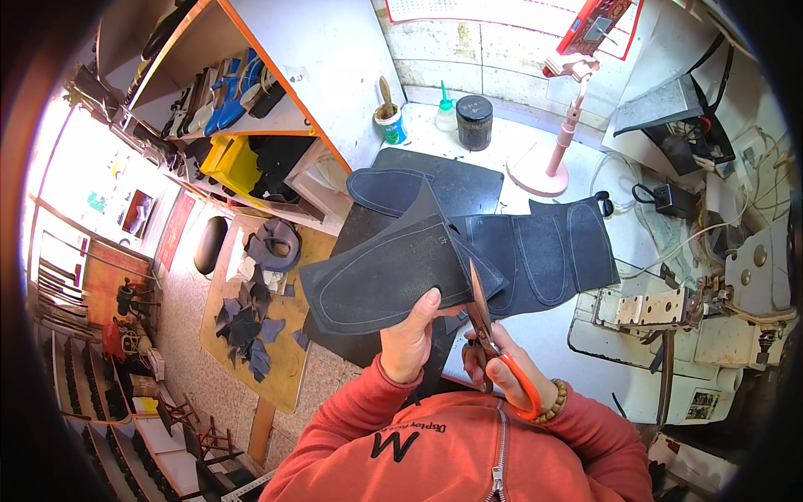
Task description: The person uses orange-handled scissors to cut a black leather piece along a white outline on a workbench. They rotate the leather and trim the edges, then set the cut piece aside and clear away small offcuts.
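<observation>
My left hand (408, 341) grips the lower edge of a black leather piece (385, 280), its thumb lying on top and the fingers hidden beneath. A pale sole-shaped outline is drawn on that piece. In my right hand (504, 366) is a pair of scissors (480, 311) with orange handles, fingers wrapped round the loops. The blades point away from me, alongside the right edge of the held piece. How far they are apart is hard to make out. Just right of the blades lies a larger black sheet (539, 255) with several similar outlines. Behind sits another outlined piece (386, 191).
A black cutting mat (464, 177) lies on the white table. Toward the back stand a dark jar (474, 122), a green-tipped bottle (446, 115), a glue pot with brush (390, 125) and a pink stand (548, 167). A sewing machine (711, 309) is at right; scraps (251, 326) lie left on a board.
</observation>
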`<state>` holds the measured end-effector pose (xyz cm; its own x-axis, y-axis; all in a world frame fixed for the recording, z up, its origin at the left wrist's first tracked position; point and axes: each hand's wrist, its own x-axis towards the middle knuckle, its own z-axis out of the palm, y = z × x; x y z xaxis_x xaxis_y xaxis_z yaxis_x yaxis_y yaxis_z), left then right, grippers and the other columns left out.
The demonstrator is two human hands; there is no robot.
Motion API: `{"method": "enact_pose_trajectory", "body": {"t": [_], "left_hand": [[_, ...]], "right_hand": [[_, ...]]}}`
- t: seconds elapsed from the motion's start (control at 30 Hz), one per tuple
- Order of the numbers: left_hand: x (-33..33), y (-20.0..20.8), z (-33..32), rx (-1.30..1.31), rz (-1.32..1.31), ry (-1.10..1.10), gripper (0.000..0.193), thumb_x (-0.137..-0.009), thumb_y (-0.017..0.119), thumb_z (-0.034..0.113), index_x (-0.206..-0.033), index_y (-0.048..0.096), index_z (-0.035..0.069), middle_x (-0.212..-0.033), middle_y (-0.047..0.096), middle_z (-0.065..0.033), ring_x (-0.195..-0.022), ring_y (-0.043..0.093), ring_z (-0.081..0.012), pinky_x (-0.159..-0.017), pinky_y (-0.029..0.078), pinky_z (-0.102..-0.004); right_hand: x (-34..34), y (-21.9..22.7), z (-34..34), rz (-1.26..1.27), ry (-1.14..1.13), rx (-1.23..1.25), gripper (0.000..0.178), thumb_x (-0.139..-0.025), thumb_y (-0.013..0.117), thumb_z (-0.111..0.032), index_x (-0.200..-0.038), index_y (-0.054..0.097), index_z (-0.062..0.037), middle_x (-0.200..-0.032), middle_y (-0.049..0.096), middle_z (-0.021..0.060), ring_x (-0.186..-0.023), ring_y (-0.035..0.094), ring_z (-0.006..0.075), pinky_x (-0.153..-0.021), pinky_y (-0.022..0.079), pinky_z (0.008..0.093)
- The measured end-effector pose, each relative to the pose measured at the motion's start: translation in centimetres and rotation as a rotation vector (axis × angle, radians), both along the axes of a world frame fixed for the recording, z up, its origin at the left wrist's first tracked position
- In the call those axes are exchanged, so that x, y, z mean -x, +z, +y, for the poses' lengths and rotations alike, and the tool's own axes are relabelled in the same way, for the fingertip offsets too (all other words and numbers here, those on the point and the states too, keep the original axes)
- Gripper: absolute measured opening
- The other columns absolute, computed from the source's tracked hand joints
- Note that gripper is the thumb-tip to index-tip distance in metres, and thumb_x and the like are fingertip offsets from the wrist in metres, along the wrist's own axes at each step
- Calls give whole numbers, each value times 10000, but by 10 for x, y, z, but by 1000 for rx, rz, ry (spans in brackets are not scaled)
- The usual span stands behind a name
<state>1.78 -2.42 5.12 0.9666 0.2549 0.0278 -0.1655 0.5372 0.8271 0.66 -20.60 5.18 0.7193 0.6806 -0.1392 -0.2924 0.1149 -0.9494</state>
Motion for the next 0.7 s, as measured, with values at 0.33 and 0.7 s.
{"method": "enact_pose_trajectory", "body": {"t": [0.33,0.7], "left_hand": [[1,-2,1,26,-7,-27,287,-928,571,50,-1198,544,-43,-1096,630,-146,-927,660,-236,-764,593,-348],[0,-3,-2,76,38,-22,265,-947,513,67,-1187,550,-40,-1085,651,-143,-905,680,-232,-753,602,-345]], "right_hand": [[3,0,0,85,-32,-62,661,-917,537,-563,-1258,407,-12,-730,483,-14,-563,428,47,-505,363,198],[6,2,4,91,-50,-77,758,-888,500,-650,-1231,414,20,-721,489,-3,-539,421,41,-493,359,192]]}}
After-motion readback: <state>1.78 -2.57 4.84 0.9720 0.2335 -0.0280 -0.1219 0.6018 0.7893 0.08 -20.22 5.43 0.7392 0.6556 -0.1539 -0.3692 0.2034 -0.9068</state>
